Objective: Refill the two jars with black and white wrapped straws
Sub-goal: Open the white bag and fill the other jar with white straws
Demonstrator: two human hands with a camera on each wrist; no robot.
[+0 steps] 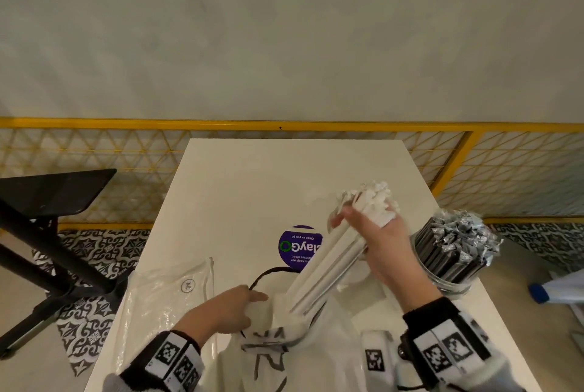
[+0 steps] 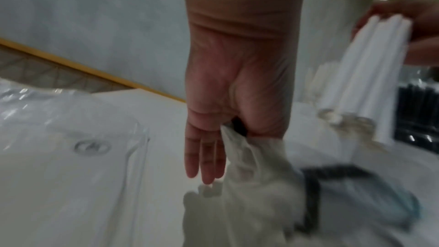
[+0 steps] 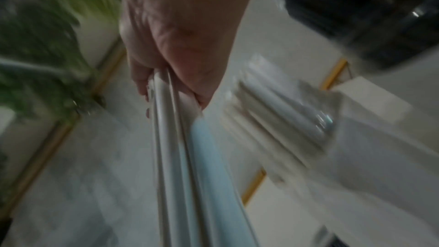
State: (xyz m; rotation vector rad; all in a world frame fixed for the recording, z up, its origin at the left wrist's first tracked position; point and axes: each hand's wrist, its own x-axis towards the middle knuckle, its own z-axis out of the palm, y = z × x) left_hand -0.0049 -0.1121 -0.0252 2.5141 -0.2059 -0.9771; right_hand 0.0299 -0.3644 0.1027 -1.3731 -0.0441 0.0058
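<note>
- Head view: the right hand (image 1: pixel 380 246) gripped a bundle of white paper-wrapped straws (image 1: pixel 335 252), tilted above the white surface (image 1: pixel 246 189). Just right stood a clear glass jar of black wrapped straws (image 1: pixel 452 255). The left hand (image 1: pixel 227 309) pinched a white plastic bag (image 1: pixel 303 344).
- Left wrist view: three fingers (image 2: pixel 204 159) hung straight beside the pinched bag; an empty clear plastic sleeve (image 2: pixel 71 138) lay left.
- Right wrist view: blurred; fingers (image 3: pixel 147 89) curled round the straws.

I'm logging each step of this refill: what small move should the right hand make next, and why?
Probably lift the white wrapped straws clear of the bag and swing them right. The right hand grips the bundle, its lower ends still at the bag mouth that the left hand holds; the jar of black straws looks full.
</note>
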